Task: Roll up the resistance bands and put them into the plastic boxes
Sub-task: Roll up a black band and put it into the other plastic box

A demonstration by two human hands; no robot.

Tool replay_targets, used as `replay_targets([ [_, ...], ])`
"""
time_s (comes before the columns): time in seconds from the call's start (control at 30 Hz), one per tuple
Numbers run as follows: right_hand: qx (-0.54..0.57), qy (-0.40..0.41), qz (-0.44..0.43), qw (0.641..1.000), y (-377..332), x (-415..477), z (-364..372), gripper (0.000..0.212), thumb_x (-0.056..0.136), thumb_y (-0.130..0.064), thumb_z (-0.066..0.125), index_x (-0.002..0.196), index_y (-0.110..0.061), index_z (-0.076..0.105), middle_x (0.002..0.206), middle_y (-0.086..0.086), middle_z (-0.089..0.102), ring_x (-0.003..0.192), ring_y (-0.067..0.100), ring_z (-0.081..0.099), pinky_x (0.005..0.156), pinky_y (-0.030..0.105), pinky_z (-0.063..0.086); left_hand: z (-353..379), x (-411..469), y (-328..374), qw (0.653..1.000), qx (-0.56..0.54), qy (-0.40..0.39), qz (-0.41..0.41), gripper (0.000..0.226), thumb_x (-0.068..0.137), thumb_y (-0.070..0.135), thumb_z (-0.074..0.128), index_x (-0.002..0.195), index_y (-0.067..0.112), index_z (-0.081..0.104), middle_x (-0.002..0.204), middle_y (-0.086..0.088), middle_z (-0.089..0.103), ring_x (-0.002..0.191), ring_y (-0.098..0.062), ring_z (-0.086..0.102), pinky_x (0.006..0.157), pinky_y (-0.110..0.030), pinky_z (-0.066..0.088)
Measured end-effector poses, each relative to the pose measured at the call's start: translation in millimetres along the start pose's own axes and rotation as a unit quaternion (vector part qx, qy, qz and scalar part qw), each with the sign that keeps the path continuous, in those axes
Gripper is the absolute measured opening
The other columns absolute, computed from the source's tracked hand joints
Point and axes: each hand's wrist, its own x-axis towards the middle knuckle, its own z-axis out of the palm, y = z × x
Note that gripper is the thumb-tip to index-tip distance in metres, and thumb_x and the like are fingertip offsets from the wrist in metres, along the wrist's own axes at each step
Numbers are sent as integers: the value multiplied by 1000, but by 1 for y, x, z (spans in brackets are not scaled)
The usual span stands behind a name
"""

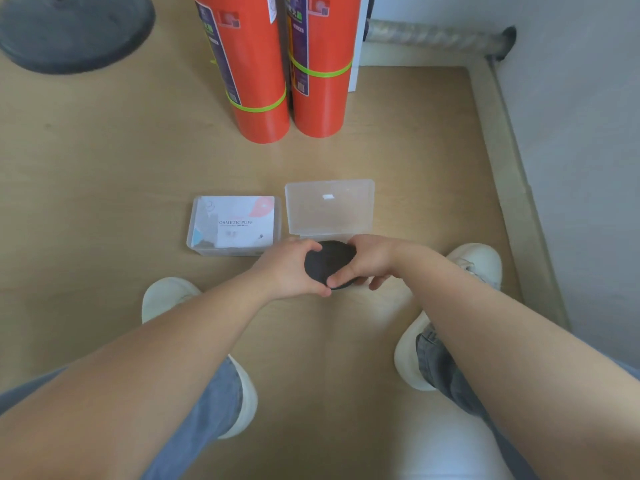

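A black rolled-up resistance band (329, 262) sits between both my hands, just in front of the open clear plastic box (329, 207). My left hand (289, 270) grips the roll's left side with thumb and fingers curled round it. My right hand (369, 259) holds its right side, thumb pressing the near edge. The box's lid stands tilted back; its tray is mostly hidden behind my hands. A second clear plastic box (233, 225), lid closed with a white "Cosmetic Puff" label, lies to the left with something dark inside.
Two red cylinders (263, 71) with green straps stand on the wooden floor behind the boxes. A dark round base (74, 29) is at the far left. A wall and skirting (512, 174) run along the right. My white shoes (169, 296) flank the hands.
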Motion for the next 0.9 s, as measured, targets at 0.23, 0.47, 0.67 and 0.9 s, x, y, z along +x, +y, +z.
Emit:
replay_targets([
  [0.23,-55,22,-16,998,0,3,12,65,65,-41,94,120,-28,61,106,-3,69,83,13,65,65,29,54,-2,-1,-2,1000,23,-20,-5,99,59,58,85,145,32,44,148,13,49,133,-13,49,99,-26,42],
  [0.47,-47,84,-61,994,4,-3,17,74,64,-42,93,129,-35,58,120,-9,59,97,14,63,55,27,53,2,-4,-1,1000,13,-7,-21,102,60,57,87,147,29,43,145,7,53,129,-17,53,94,-27,47],
  [0.67,-60,125,-84,987,13,-6,17,64,69,-42,90,123,-38,57,106,-12,60,73,6,59,45,20,48,-8,-11,-4,996,-66,-52,-32,86,75,45,82,149,33,39,152,5,43,63,-10,73,77,-28,59],
  [0.9,-69,141,-65,985,16,-3,21,56,69,-45,89,112,-25,60,98,-5,64,66,14,66,46,21,49,0,-12,-2,998,26,-53,-23,71,90,50,66,152,30,37,136,-3,57,53,-13,70,65,-26,47],
])
